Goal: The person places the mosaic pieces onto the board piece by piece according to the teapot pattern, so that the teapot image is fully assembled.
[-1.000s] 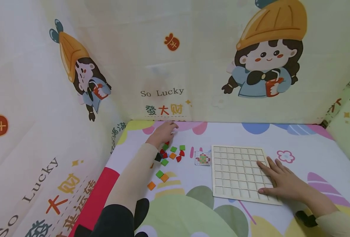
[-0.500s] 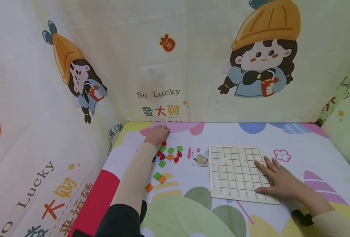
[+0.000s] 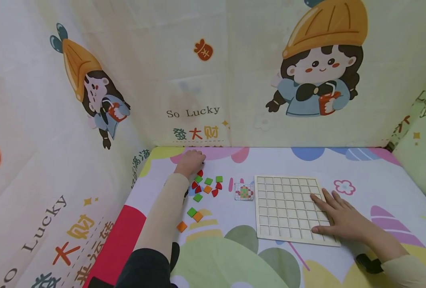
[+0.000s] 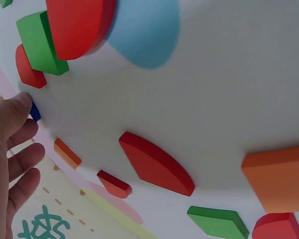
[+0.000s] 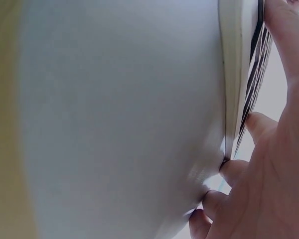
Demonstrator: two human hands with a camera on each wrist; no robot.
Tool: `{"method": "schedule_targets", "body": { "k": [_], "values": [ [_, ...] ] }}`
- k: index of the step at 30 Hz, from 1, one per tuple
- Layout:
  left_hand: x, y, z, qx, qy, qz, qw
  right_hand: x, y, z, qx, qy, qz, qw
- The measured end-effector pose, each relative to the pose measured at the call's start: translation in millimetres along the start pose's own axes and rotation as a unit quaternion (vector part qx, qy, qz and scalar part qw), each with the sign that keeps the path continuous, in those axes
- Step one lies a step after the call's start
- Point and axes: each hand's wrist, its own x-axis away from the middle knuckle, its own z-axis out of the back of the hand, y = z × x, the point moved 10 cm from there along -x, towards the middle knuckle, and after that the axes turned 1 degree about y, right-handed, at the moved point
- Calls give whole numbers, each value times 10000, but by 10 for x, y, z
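Note:
In the head view my left hand (image 3: 190, 163) is at the far left of the table, beyond a scatter of small coloured pieces. The left wrist view shows its thumb and index finger pinching a small blue piece (image 4: 35, 112), mostly covered by the thumb. Near it lie a green square piece (image 4: 40, 44) and a red quarter-round piece (image 4: 154, 163). My right hand (image 3: 346, 218), fingers spread, rests on the right edge of a pale wooden grid board (image 3: 288, 208). Between the board and the loose pieces lies a small pattern card (image 3: 244, 192).
Several green, red and orange pieces lie loose left of the card, among them an orange square (image 3: 181, 227) nearest the front. A patterned cloth covers the table (image 3: 234, 256). Printed fabric walls (image 3: 249, 80) rise at the back and both sides.
My left hand has shifted a little to the left at the far edge of the pieces, then stayed nearly still. The right hand and board stay put; the head view has moved slightly.

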Motion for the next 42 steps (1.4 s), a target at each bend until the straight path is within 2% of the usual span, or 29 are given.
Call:
{"method": "schedule_targets", "body": {
  "k": [7,12,17,25,32,42],
  "values": [
    [45,32,41,54,36,-34,10000,7,-22,29,-66,17,22,10000],
    [65,22,51,545,124,43,9984,8,-1,16,-72,29,14,10000],
    [41,-17,-22,984,169,88,9950,9,-1,17,-30,20,2,10000],
    [79,4,9,1184,71,188,9928,16,-4,9,-43,15,0,10000],
    [52,-26,-28,1499,-149,343,9880,20,3,5,42,43,-46,10000],
    [1,-21,-13,1672,35,473,9848,26,-18,13,67,39,-25,10000]
  ]
}}
